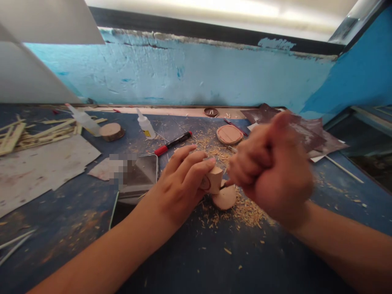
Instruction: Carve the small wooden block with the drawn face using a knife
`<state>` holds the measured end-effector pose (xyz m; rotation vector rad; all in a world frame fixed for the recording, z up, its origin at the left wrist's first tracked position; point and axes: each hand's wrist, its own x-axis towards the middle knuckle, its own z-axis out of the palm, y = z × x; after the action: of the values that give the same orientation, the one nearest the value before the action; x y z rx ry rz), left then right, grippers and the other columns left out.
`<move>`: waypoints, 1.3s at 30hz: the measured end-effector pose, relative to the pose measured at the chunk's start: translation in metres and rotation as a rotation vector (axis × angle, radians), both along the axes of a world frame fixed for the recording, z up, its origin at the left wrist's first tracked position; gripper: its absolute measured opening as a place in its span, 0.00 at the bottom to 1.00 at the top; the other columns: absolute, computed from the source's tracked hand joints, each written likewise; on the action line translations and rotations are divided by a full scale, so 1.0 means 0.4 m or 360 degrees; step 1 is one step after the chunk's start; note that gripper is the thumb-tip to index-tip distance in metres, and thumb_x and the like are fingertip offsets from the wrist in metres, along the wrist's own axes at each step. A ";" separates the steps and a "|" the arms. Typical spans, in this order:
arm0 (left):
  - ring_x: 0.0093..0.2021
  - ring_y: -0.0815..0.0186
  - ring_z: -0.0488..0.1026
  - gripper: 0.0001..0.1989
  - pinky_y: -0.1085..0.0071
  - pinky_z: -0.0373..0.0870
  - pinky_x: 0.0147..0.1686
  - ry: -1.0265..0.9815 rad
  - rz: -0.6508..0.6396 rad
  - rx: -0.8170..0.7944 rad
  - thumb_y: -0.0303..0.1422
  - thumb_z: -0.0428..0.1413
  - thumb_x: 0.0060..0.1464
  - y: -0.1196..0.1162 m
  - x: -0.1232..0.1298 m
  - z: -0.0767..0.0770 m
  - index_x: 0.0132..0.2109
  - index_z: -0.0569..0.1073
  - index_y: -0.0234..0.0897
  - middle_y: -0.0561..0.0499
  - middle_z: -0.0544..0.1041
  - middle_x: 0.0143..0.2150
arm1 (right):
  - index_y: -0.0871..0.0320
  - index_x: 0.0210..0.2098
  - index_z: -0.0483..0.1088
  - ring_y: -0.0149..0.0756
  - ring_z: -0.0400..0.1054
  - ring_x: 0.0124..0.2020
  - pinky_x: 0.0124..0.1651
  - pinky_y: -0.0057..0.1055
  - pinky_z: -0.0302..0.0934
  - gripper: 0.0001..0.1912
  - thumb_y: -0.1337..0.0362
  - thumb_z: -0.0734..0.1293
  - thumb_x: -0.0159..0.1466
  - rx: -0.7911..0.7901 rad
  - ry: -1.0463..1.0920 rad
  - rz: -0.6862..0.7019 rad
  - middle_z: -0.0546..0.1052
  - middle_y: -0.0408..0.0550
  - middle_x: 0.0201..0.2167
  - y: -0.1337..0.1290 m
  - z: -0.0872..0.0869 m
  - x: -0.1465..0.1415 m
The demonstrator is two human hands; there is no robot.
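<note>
Wooden block: near the middle of the table (190,261), the small block (216,179) is tilted at the left hand's fingertips, with part of a red line on its face.
Left hand: the fingers of the left hand (183,183) are bent over the block, gripping it.
Right hand: the right hand (272,171) is blurred, closed in a fist around a thin tool (224,186); its dark tip is at the block's right side, but whether it touches is unclear.
Under the block: a round wood piece (225,199), with shavings (249,212) around it.
Far side: a red and black marker (173,143), a white bottle (146,126) and a disc with a red outline (229,134).
Far left: a second bottle (85,120) beside a wood slice (112,131), wood strips (52,132) and pale sheets (45,169).
Far right: dark sandpaper (324,136), partly behind the right hand.
</note>
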<state>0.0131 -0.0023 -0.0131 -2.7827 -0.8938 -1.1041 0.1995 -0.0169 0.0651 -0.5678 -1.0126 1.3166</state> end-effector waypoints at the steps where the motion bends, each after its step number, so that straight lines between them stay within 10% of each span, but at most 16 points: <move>1: 0.70 0.46 0.62 0.28 0.46 0.64 0.70 0.0003 0.0001 -0.0001 0.23 0.63 0.60 0.000 0.000 0.001 0.64 0.63 0.33 0.39 0.72 0.61 | 0.55 0.18 0.54 0.25 0.42 0.14 0.16 0.30 0.36 0.31 0.47 0.66 0.71 -0.0016 -0.0031 0.0029 0.47 0.35 0.15 -0.001 -0.009 -0.002; 39: 0.68 0.45 0.64 0.26 0.46 0.65 0.70 -0.0036 0.0017 0.0066 0.23 0.64 0.59 0.003 0.002 -0.004 0.62 0.65 0.31 0.37 0.74 0.60 | 0.55 0.17 0.51 0.25 0.42 0.14 0.17 0.28 0.41 0.33 0.50 0.61 0.76 0.0000 -0.0094 -0.0184 0.46 0.35 0.16 0.004 -0.003 -0.005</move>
<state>0.0140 -0.0011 -0.0148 -2.7344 -0.8765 -1.1409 0.1975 -0.0153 0.0637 -0.6587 -1.0129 1.2035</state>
